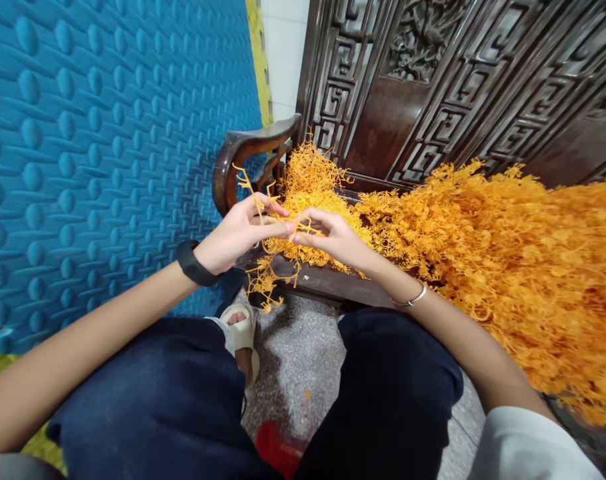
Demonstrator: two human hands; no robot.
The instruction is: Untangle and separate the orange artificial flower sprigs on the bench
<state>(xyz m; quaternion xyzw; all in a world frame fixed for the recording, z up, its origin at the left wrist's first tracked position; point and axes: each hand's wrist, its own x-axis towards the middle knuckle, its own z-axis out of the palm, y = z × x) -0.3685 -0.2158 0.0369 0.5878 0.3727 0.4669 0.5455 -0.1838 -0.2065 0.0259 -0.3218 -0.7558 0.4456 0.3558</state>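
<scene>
My left hand (239,230), with a black band at its wrist, pinches a thin orange plastic sprig (255,193) whose branched stems stick up between the fingers. Fingertips meeting it from the other side, my right hand (333,235) is closed on part of the same orange strands. More orange branching pieces (267,283) hang below the left hand, past the bench edge. Right behind both hands lies a small heap of yellow-orange pieces (315,180) on the dark wooden bench (323,283). Exactly where the fingertips join on the sprig is partly hidden.
A large mound of orange plastic sprigs (543,267) covers the bench on the right. The carved wooden backrest (393,113) rises behind, and a curved armrest (227,167) stands at the left. Blue foam matting (83,167) lies beyond it. Something red (277,450) is on the speckled floor.
</scene>
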